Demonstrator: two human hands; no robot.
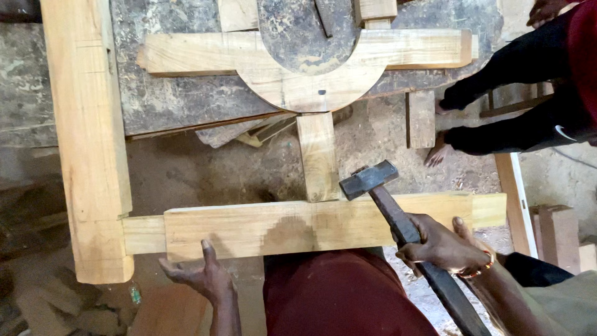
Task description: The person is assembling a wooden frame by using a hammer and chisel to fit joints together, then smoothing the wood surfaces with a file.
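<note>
A pale wooden frame lies across a worn workbench (pixel 186 93). Its near rail (pixel 298 227) runs left to right and joins a long upright side piece (pixel 87 137) on the left through a tenon. A short centre post (pixel 317 155) rises from the rail to a curved arch piece (pixel 311 84). My left hand (pixel 199 274) rests on the rail's near edge, fingers spread. My right hand (pixel 435 246) grips the dark handle of a hammer (pixel 368 179), whose metal head sits just above the rail beside the centre post.
Another person's legs in dark trousers and bare feet (pixel 497 118) stand at the right on the dirt floor. Wood offcuts (pixel 421 118) lie under the bench. More timber (pixel 559 233) is stacked at the right edge.
</note>
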